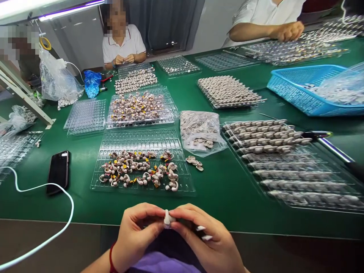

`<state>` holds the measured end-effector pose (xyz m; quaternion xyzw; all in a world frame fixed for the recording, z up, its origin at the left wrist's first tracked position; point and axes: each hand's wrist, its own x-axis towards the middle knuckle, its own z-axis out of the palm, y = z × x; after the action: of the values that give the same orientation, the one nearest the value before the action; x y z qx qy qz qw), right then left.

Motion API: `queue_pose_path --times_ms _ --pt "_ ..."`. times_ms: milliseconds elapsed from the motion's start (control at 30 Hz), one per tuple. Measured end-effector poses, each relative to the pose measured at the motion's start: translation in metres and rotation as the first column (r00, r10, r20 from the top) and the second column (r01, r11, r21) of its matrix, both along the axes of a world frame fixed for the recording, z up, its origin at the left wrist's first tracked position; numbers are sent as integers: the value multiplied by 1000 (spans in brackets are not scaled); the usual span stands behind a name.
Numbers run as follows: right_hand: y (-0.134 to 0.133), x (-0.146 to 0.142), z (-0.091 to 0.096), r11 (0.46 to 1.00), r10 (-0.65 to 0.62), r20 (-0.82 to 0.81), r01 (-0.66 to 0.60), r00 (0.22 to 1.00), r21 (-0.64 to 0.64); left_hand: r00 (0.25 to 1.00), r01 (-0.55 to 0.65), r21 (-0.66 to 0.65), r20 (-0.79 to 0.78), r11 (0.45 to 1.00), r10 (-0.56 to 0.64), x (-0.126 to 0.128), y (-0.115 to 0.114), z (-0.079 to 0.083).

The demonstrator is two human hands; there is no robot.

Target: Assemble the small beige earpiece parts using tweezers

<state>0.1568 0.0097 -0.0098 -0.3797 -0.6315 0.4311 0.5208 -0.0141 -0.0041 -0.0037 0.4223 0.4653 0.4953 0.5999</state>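
My left hand (136, 231) and my right hand (203, 237) meet at the near table edge, both pinched on one small white earpiece part (167, 218). My left wrist wears a red cord. Just beyond them lies a clear plastic tray (142, 187) holding several loose white parts with red and yellow bits. A few beige parts (195, 162) lie loose on the green table (227, 189), beside a clear bag of beige parts (200, 132).
A black phone (58, 171) and a white cable (42, 185) lie at the left. Clear trays of parts (284, 167) fill the right and middle. A blue basket (307, 89) stands far right. Two other people work at the far side.
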Motion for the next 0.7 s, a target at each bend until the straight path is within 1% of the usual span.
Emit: queue_pose_path --times_ms 67,133,233,300,400,533,700 --pt "0 0 -1 999 -8 -26 7 1000 -37 1000 2 -5 -4 1000 -2 1 0 2" --pt "-1 -1 -1 994 -12 -62 5 998 -112 1000 -15 -27 23 1000 15 3 1 3" --pt "-2 -3 -1 968 -2 -121 -29 993 -249 998 -37 -41 42 998 39 6 1 2" --pt "-3 -4 -2 951 -3 -140 -40 990 -307 998 -49 -35 33 998 50 8 1 1" --pt "-4 -6 -3 939 -21 -147 -31 989 -343 997 -61 -46 53 997 63 9 0 -2" --pt "-6 -6 -6 930 -25 -165 -38 986 -364 993 -40 -73 107 997 47 11 -3 -3" --pt "-8 -7 -11 928 -26 -191 -47 981 -370 995 -66 -18 71 998 67 11 -4 -4"
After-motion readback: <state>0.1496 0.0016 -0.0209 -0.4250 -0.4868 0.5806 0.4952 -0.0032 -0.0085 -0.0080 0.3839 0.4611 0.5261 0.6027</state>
